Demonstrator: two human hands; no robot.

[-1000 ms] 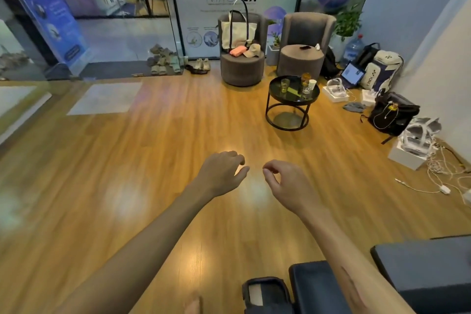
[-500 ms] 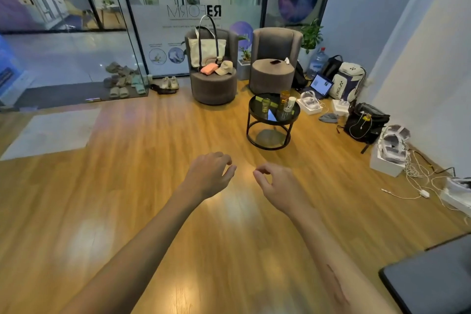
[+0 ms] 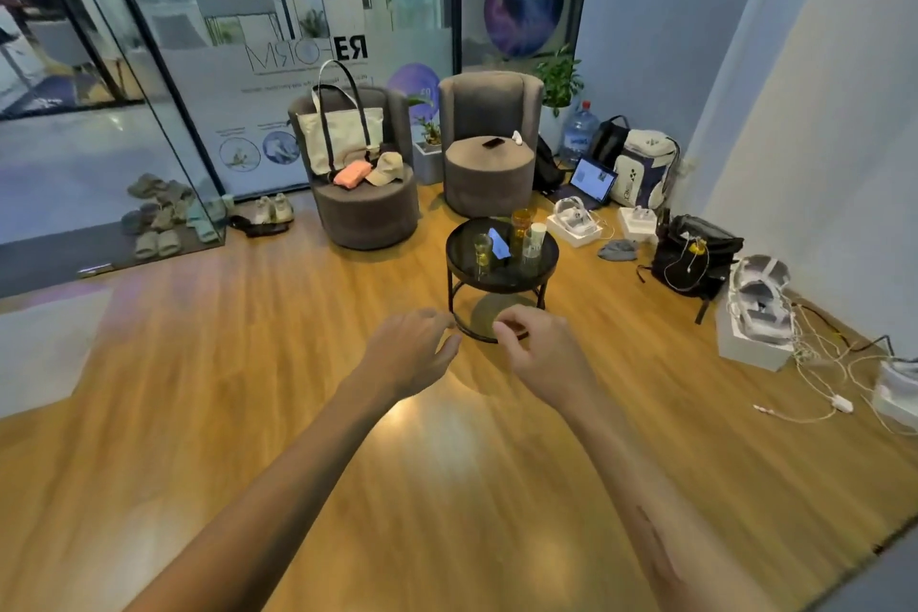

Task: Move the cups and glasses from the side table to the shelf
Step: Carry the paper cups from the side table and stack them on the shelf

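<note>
A round black side table (image 3: 459, 258) stands on the wooden floor ahead of me. On it are a small clear glass (image 3: 481, 247), a tall amber glass (image 3: 520, 224), a white cup (image 3: 535, 236) and a blue card. My left hand (image 3: 410, 353) and my right hand (image 3: 544, 353) are held out side by side in front of the table, well short of it. Both hold nothing, with fingers loosely curled and slightly apart. No shelf is in view.
Two grey armchairs (image 3: 365, 209) (image 3: 489, 164) stand behind the table, one with a tote bag (image 3: 340, 134). Bags, a laptop (image 3: 591, 181), white boxes (image 3: 752, 338) and cables (image 3: 819, 378) line the right wall. Shoes (image 3: 159, 219) lie by the glass wall at left.
The view has moved forward and turned: the side table now sits closer, just beyond my hands. The dark furniture at the bottom right has almost left the view. Both hands keep their pose.
</note>
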